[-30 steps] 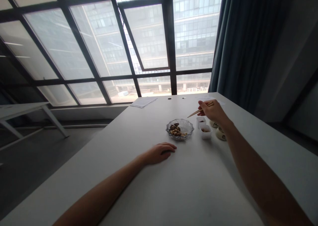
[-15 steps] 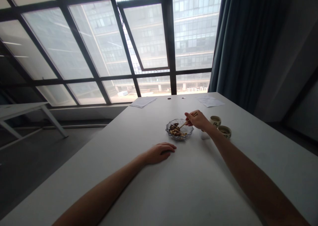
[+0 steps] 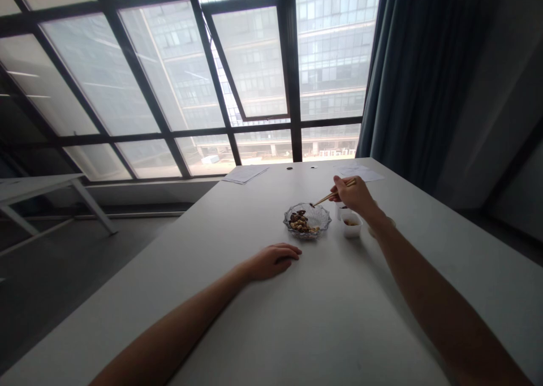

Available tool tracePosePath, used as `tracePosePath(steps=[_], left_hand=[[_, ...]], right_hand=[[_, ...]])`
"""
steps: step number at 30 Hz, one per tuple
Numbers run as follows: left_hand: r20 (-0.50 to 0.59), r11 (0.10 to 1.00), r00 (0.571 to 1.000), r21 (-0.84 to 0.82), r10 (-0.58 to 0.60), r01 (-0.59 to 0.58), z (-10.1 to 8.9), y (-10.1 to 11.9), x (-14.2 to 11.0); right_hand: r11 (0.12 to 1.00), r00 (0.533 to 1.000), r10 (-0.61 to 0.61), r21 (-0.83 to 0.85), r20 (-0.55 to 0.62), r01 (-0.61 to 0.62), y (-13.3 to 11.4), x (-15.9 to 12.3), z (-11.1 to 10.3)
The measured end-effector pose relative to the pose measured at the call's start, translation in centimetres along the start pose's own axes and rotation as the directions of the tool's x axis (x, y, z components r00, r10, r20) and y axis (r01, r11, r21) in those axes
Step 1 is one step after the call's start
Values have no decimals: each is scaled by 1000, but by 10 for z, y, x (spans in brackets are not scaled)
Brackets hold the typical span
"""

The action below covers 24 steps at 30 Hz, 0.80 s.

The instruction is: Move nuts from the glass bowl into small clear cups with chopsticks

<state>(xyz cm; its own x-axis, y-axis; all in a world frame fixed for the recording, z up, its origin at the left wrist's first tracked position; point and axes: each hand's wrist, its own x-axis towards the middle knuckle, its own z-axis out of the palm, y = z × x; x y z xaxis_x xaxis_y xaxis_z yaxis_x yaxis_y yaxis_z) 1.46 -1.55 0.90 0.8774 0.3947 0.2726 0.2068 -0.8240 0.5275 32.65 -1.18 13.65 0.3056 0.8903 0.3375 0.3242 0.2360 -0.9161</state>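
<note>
In the head view, the worktop (image 3: 220,233) stretches wide from the glass bowl (image 3: 320,217) to its left edge. The left hand (image 3: 274,261) lies relaxed, holding nothing; the right hand (image 3: 354,194) pinches two chopsticks (image 3: 326,198), one dark morsel (image 3: 312,205) at their tips by the bowl's far rim. Two white cups (image 3: 351,231) stand rightward, one partly hidden.

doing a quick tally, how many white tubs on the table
2: nearer tub right of the glass bowl, farther tub just behind it, partly hidden by the right hand; the arm may hide others.
</note>
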Motion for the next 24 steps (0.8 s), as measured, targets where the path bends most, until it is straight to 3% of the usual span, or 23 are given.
tracePosePath(steps=[3,7,14,24], left_hand=[[-4,1000,1000,1,-3,3,0,-2,-1],[-16,1000,1000,1,-6,6,0,-3,-4],[4,1000,1000,17,-19,19,-2,-1,-4],[4,1000,1000,4,-10,10,0,-3,-2]], right_hand=[[999,997,-23,-29,-71,21,-3,4,-13],[980,987,-79,-192,-138,52,-7,4,-25],[868,963,-215,-483,-161,113,-1,5,-30],[939,980,-177,-315,-89,141,-1,6,-28]])
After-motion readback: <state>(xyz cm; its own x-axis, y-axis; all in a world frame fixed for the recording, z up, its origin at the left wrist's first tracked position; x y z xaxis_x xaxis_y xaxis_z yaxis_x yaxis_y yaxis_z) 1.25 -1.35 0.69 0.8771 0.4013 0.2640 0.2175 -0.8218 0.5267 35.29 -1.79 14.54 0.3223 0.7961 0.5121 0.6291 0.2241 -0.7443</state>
